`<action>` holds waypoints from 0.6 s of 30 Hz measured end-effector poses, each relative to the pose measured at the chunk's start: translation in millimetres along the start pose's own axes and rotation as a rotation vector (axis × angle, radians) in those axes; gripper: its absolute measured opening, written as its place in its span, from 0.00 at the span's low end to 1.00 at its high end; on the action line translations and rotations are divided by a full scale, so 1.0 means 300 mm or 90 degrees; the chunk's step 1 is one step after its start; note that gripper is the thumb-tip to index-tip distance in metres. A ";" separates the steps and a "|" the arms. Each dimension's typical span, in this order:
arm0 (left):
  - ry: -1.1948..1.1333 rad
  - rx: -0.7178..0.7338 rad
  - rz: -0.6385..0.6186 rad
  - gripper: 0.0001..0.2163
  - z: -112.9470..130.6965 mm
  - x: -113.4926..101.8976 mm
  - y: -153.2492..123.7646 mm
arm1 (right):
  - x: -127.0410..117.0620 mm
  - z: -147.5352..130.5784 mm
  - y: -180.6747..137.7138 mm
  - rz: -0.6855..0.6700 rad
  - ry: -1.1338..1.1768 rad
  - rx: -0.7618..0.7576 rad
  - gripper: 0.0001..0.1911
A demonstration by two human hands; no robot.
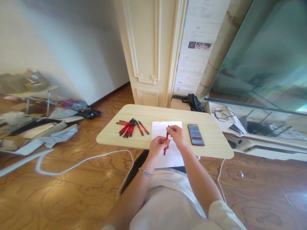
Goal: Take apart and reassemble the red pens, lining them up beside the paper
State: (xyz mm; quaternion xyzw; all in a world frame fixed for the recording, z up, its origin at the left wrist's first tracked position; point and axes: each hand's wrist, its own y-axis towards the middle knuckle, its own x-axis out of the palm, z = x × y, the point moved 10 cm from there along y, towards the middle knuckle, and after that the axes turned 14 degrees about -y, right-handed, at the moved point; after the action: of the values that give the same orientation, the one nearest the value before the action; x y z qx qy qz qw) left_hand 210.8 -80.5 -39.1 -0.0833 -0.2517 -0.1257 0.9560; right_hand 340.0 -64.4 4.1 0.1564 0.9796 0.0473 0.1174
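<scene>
Both of my hands hold one red and black pen (166, 141) over a white sheet of paper (166, 127) on a small light wooden table (134, 111). My left hand (157, 148) is closed round the pen's lower part. My right hand (177, 135) pinches its upper end. A pile of several more red and black pens (130, 126) lies on the table to the left of the paper. A phone (195, 134) lies flat to the right of the paper.
A white cable (79, 163) runs across the wooden floor at the left. Clutter and a low shelf (33, 92) sit at the far left. A black bag (194, 101) lies behind the table. A TV stand (263, 134) with cables is at the right.
</scene>
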 end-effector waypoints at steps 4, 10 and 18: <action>-0.014 -0.019 -0.013 0.14 -0.007 0.006 -0.001 | -0.002 0.001 -0.009 0.022 0.013 0.020 0.19; -0.030 -0.041 -0.051 0.14 0.007 0.039 -0.014 | 0.014 -0.011 -0.004 -0.077 0.045 0.045 0.21; 0.008 -0.004 -0.019 0.12 -0.010 0.007 0.001 | 0.007 0.003 0.000 -0.025 0.005 0.018 0.18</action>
State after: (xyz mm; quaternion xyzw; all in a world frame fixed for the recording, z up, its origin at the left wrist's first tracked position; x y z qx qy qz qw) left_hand 214.0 -81.3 -40.6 -0.0815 -0.2464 -0.1415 0.9553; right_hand 338.3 -63.8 2.9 0.1386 0.9834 0.0318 0.1125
